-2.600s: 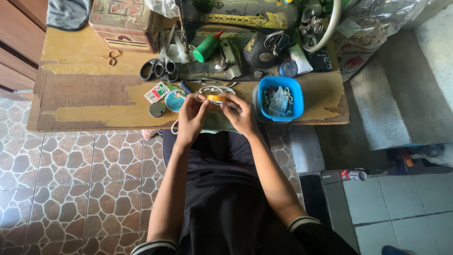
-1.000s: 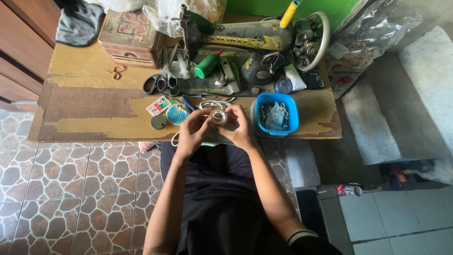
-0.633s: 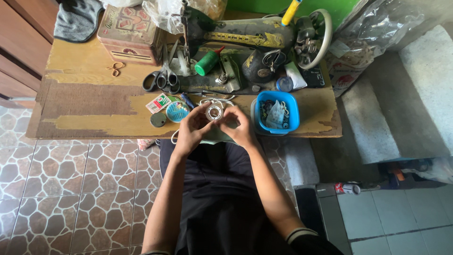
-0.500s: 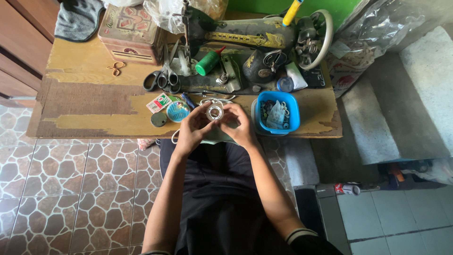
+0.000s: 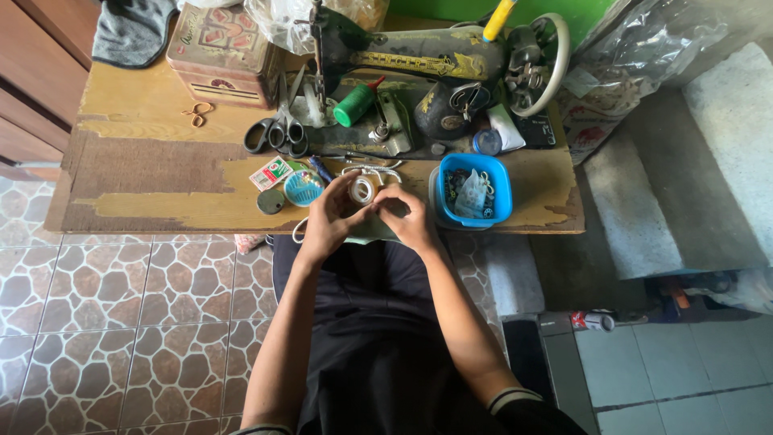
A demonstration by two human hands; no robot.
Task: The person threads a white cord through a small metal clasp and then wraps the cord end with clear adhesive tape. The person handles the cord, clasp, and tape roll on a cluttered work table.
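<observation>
Holding a small white spool between them, the left hand and right hand meet at the near edge of the wooden table, both with fingers curled closed around the work. The spool sits raised just above the table edge, between the fingertips, which keeps it close under the camera for fine handling. A pale green piece of fabric lies under the hands, over the lap. The blue plastic tub stands just beside the right hand, within easy reach; the round blue pin case lies just beside the left. Black scissors rest farther back, before the sewing machine. Whether thread runs between the fingers cannot be made out, and the tub's small contents are too fine to identify.
</observation>
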